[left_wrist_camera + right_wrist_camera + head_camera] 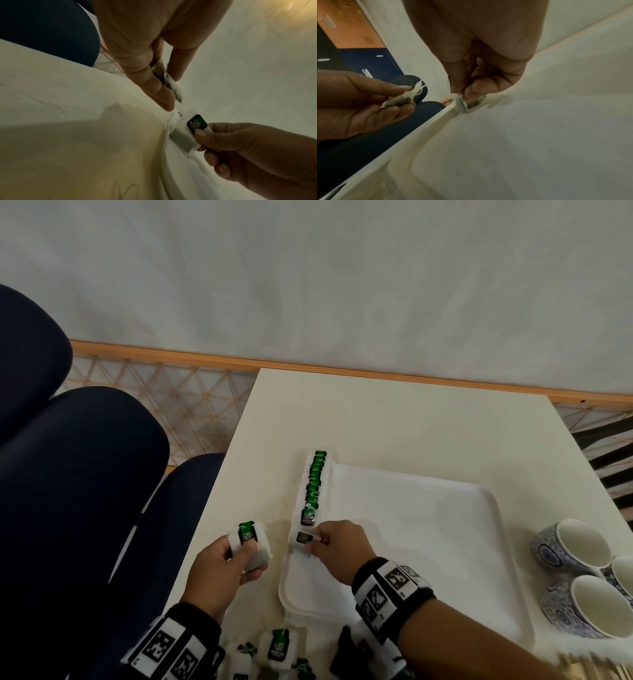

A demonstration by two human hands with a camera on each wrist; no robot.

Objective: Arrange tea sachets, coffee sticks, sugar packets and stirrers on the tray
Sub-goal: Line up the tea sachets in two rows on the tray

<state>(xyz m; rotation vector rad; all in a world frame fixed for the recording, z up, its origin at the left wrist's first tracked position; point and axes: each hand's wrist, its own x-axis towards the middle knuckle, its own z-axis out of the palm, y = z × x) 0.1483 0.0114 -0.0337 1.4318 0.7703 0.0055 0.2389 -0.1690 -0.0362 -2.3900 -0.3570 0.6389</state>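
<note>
A white tray (428, 542) lies on the white table (411, 422). Along its left edge stands a row of several green-tagged tea sachets (314, 487). My right hand (334, 546) pinches one tea sachet (304, 538) at the near end of that row, at the tray's left rim (436, 121); the same sachet (193, 129) shows between the fingertips in the left wrist view. Left of the tray, my left hand (226, 563) grips a small stack of tea sachets (251, 544), seen edge-on (402, 99) in the right wrist view.
More loose tea sachets (279, 645) lie at the near table edge. Three blue-patterned white cups (579, 577) stand right of the tray. Dark blue chairs (85, 474) sit left of the table; a wall (308, 285) rises behind it.
</note>
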